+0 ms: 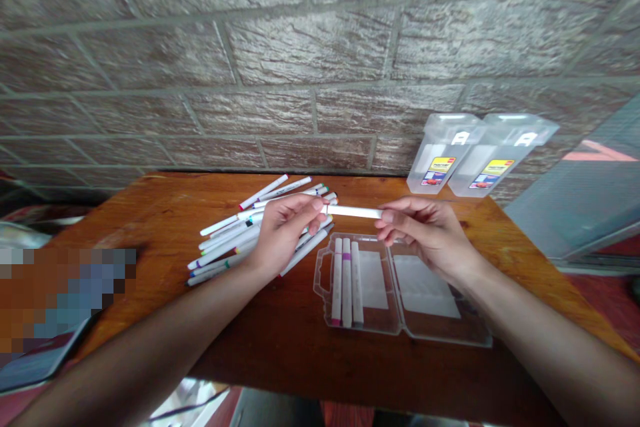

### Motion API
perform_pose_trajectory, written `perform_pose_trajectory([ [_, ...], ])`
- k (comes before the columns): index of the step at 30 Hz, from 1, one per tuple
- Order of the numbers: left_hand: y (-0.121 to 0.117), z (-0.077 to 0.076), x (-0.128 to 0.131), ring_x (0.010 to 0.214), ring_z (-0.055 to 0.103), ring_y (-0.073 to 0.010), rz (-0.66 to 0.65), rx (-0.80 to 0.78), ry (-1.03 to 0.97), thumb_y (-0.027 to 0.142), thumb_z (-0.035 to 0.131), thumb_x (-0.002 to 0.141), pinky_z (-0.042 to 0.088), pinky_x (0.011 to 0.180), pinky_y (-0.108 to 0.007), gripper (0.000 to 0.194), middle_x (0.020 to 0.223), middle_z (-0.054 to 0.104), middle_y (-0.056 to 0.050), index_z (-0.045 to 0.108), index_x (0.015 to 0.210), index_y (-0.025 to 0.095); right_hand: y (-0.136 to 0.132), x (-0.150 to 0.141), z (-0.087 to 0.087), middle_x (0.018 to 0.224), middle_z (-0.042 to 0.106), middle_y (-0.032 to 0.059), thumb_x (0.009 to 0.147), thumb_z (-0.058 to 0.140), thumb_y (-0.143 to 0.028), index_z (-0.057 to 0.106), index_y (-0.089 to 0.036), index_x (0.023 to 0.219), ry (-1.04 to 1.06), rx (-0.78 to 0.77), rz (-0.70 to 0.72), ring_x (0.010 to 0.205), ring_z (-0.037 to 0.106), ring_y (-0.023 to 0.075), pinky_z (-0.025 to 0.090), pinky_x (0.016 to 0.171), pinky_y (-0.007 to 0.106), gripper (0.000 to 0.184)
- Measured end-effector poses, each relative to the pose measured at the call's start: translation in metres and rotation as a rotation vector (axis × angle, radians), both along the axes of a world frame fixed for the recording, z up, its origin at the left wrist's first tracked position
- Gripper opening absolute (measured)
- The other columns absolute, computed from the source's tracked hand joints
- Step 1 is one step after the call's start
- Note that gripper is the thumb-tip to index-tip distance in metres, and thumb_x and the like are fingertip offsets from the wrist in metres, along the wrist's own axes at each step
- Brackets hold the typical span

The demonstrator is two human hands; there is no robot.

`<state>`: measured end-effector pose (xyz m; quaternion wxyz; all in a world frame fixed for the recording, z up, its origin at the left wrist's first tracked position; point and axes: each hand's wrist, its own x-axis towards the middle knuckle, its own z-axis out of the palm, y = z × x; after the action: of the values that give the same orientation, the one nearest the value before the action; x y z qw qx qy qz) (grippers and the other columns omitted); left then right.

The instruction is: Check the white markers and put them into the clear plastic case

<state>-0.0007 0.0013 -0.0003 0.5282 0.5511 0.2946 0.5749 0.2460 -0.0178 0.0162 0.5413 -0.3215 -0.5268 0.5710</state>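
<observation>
A white marker pen (pixel 353 211) is held level in the air, one end in each hand. My left hand (pixel 290 227) pinches its left end, above a loose pile of white marker pens (pixel 225 240) with coloured ends. The other end sits between the thumb and fingers of my right hand (pixel 430 230). Below, a clear plastic case (pixel 400 330) lies open on the table. In its left half, three marker pens (pixel 347 283) lie side by side next to a white paper; another white paper (pixel 425 285) shows in the right half, partly under my right forearm.
Two clear plastic containers (pixel 433 153) with yellow and blue labels stand at the back right of the wooden table (pixel 260 347), against a stone-block wall (pixel 310 53). A dark-edged object (pixel 50 360), partly pixelated, is at the left.
</observation>
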Motion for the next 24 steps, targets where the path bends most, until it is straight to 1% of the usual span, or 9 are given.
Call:
perform_pose_trajectory([
  [4, -0.0014, 0.0005, 0.0009, 0.057, 0.054, -0.0087, -0.016, 0.002, -0.009, 0.034, 0.081, 0.090, 0.042, 0.059, -0.024, 0.016, 0.076, 0.075, -0.004, 0.085, 0.096, 0.020, 0.0034, 0.0029, -0.0024, 0.078, 0.083, 0.0054, 0.076, 0.095, -0.032, 0.086, -0.020, 0.084, 0.018, -0.032, -0.041, 0.058, 0.077, 0.0127, 0.064, 0.058, 0.018, 0.017],
  [12, -0.0046, 0.0016, -0.0007, 0.059, 0.059, -0.0107, -0.061, 0.022, -0.007, 0.031, 0.077, 0.092, 0.047, 0.060, -0.025, 0.018, 0.087, 0.082, -0.008, 0.085, 0.106, 0.021, 0.0054, 0.0044, -0.0018, 0.076, 0.083, 0.0077, 0.071, 0.097, -0.035, 0.084, -0.018, 0.081, 0.055, -0.110, -0.069, 0.058, 0.077, 0.0139, 0.064, 0.057, 0.018, 0.023],
  [18, -0.0067, 0.0045, -0.0007, 0.058, 0.060, -0.0111, -0.136, 0.012, -0.036, 0.033, 0.078, 0.092, 0.049, 0.060, -0.026, 0.025, 0.091, 0.083, -0.011, 0.084, 0.112, 0.019, 0.0077, 0.0053, -0.0001, 0.073, 0.083, 0.0089, 0.065, 0.099, -0.036, 0.082, -0.016, 0.077, 0.066, -0.186, -0.092, 0.053, 0.075, 0.0143, 0.063, 0.054, 0.018, 0.029],
  [24, -0.0074, 0.0051, -0.0009, 0.060, 0.063, -0.0114, -0.247, 0.010, -0.082, 0.030, 0.075, 0.094, 0.049, 0.059, -0.025, 0.025, 0.094, 0.083, -0.012, 0.083, 0.115, 0.018, 0.0109, 0.0070, -0.0007, 0.072, 0.083, 0.0095, 0.061, 0.101, -0.036, 0.081, -0.015, 0.077, 0.077, -0.244, -0.101, 0.054, 0.075, 0.0149, 0.063, 0.053, 0.019, 0.032],
])
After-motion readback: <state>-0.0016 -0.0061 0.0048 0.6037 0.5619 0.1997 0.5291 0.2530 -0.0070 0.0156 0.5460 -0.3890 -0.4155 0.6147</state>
